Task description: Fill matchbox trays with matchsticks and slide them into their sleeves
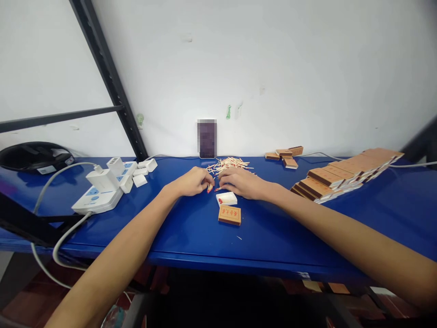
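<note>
My left hand [195, 181] is closed on a small bundle of matches [209, 187], their red heads pointing down toward me. Close by, my right hand [241, 182] has its fingers curled at the near edge of a loose pile of matches [235, 163], with a match [218, 188] at its fingertips. Just below the right hand lies a white matchbox tray [231, 197] with a few red-headed matches inside. Nearer to me sits the tan matchbox sleeve [230, 215] with red print and dark sides.
Stacked matchboxes [341, 173] fill the right of the blue table [191, 237]; several more matchboxes [285, 155] lie at the back. At left are a power strip [99, 196] with chargers, white blocks [139, 181] and cables. A phone-like dark panel [206, 139] leans on the wall.
</note>
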`<state>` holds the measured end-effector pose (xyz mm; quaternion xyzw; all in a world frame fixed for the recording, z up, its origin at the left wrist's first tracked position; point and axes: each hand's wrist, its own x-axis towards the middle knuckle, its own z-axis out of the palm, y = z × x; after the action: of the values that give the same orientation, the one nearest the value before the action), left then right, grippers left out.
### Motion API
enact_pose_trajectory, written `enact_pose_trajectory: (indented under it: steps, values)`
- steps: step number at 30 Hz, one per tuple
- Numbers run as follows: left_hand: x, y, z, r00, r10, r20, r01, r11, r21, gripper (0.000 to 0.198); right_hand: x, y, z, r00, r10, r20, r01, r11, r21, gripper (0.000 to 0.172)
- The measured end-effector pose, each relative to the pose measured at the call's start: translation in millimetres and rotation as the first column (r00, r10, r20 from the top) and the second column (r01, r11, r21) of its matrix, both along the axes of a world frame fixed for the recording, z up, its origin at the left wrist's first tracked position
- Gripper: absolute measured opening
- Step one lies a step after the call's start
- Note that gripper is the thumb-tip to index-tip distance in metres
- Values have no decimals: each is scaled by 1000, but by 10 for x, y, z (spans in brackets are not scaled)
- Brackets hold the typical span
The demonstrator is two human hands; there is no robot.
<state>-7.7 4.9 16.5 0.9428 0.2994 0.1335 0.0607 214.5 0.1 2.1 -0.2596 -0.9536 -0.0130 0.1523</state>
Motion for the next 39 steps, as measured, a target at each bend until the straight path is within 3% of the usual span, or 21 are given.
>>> enact_pose_trajectory:
  steps: [3, 10, 17, 20, 22, 25, 28, 32, 39]
  values:
    - [28, -11, -22, 999, 11, 47, -9, 1000, -27, 33, -77, 43, 9, 999, 34, -30, -34, 999, -15, 21]
    - [131, 13, -156, 960, 110, 259, -70, 984, -161, 24, -23, 31, -30, 991, -113, -70, 105, 989, -101, 17]
    - [270, -53, -212, 883, 156, 444, 48, 909, -414, 31, 103, -85, 3, 963, -189, -192, 137, 957, -254, 18]
    - [263, -66, -194, 856, 165, 490, 56, 913, -405, 35, 141, -21, 10, 942, -241, -236, 181, 951, -249, 21]
    - [221, -58, -169, 842, 173, 511, -7, 950, -311, 34, 145, 60, 1, 950, -225, -216, 191, 967, -169, 23]
    - [129, -51, -116, 886, 170, 431, -158, 985, -64, 26, 111, 173, -19, 988, -142, -68, 140, 990, -34, 35]
    - [58, -65, -66, 961, 169, 221, -189, 979, 76, 18, 68, 221, -21, 992, -109, 66, 107, 994, 30, 39]
    - [34, -95, -41, 989, 141, 47, -144, 987, 64, 25, 96, 188, 14, 980, -166, 113, 162, 986, 48, 31]
    - [102, -141, -55, 998, 58, -1, -57, 998, 34, 32, 200, 132, 55, 964, -258, 71, 265, 955, -130, 19]
